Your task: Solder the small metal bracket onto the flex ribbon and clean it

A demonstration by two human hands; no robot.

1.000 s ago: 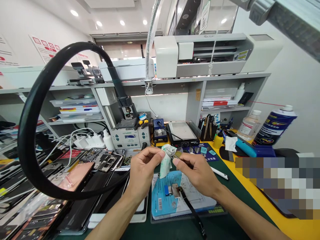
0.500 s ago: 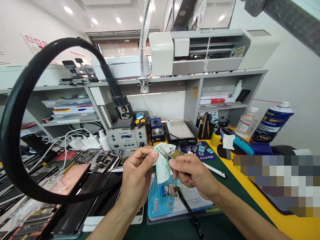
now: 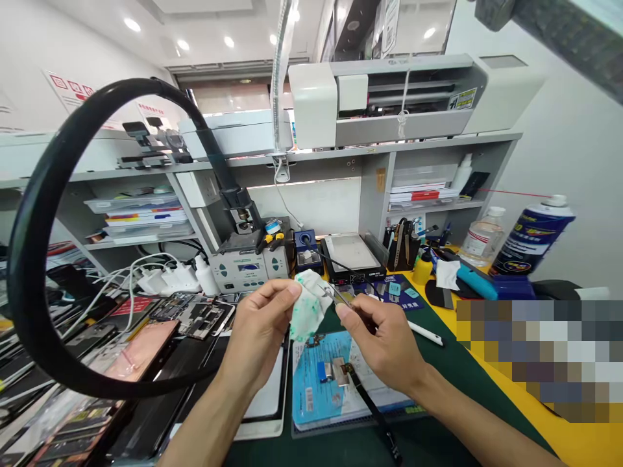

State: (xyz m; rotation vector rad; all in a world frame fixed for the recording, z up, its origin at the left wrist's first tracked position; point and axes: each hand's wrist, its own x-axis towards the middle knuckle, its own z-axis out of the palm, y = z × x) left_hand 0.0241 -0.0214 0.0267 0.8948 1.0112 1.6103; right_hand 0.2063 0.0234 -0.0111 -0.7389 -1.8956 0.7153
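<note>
Between thumb and fingers, my left hand (image 3: 265, 324) pinches a white tissue (image 3: 310, 306) with green stains, held up over the bench. My right hand (image 3: 382, 334) grips slim metal tweezers (image 3: 337, 294), whose tips point left at the tissue's right edge. Whether the tips touch the tissue, I cannot tell. Below the hands lies a blue and white packet (image 3: 311, 395) with small metal parts on it. A black flex cable (image 3: 372, 412) runs from those parts towards the near edge of the green mat (image 3: 452, 389).
A thick black hose (image 3: 29, 259) loops along the left, past opened phones (image 3: 146, 344). A soldering station (image 3: 250, 269) and a heating plate (image 3: 353, 253) stand behind. At right are a clear bottle (image 3: 481, 237), a spray can (image 3: 530, 237) and a white pen-like tool (image 3: 426, 333).
The tissue has been turned and now spreads wider. My right hand has moved slightly right, and the tweezers show apart from the tissue's middle, at its edge.
</note>
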